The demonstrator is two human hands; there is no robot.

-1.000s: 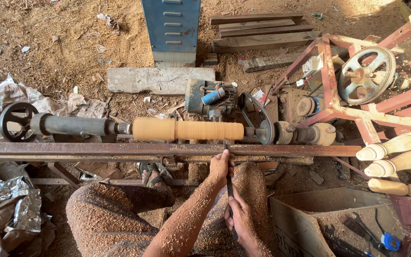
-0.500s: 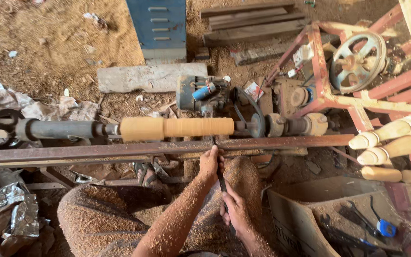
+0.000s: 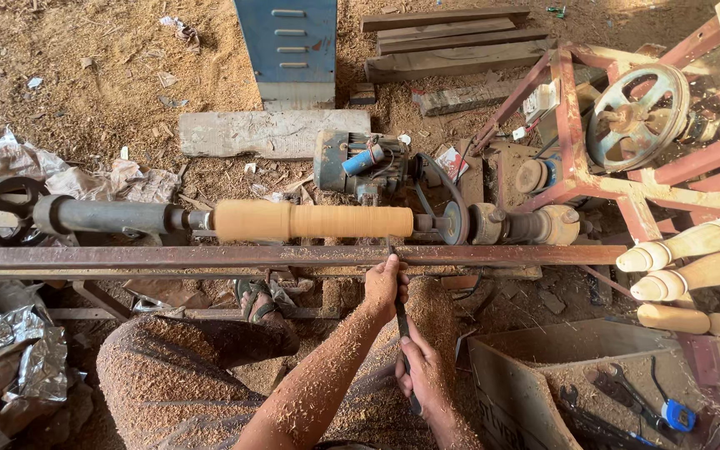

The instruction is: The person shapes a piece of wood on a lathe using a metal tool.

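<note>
Both hands are gripping a chisel [image 3: 399, 312]: left hand [image 3: 383, 286] fingers curling near the rail [image 3: 210, 257], right hand [image 3: 421, 367] fingers wrapping the handle, tip nearing the wooden cylinder [image 3: 314, 221].

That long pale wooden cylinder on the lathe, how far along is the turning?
Done: the long pale wooden cylinder already looks round and smooth, and wood shavings coat the person's arms and lap. In hand: the left hand steadies a dark long-handled chisel on the rusty steel rail, and the right hand grips its handle, tip at the cylinder's right end. Left: it shows no beads or tapers like the finished turned wooden legs stacked nearby.
</note>
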